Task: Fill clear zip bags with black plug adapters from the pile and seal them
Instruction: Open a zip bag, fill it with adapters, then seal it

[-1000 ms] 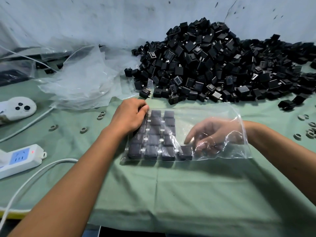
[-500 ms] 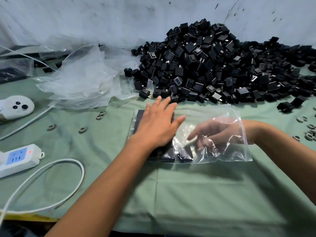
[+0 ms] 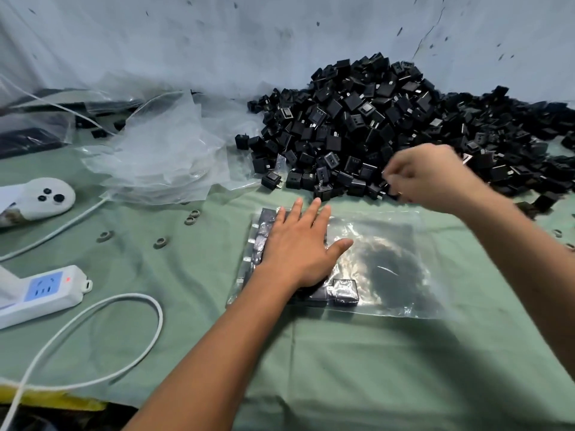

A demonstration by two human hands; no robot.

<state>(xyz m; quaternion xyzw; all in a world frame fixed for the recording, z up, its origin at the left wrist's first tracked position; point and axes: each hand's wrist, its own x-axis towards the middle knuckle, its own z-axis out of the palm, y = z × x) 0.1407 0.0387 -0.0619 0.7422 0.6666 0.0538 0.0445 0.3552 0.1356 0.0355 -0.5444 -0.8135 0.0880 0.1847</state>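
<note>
Right hand (image 3: 432, 177) has left the zip bag (image 3: 389, 262) for the pile (image 3: 389, 126), fingers curled, grasp unclear; left hand (image 3: 298, 247) stays spread flat

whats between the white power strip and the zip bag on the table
In the head view, bare green cloth and a loop of white cable lie between the power strip and the zip bag.

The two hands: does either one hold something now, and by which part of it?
The left hand holds nothing; it lies flat on the zip bag. The right hand is curled at the adapter pile, too blurred to tell.
</note>
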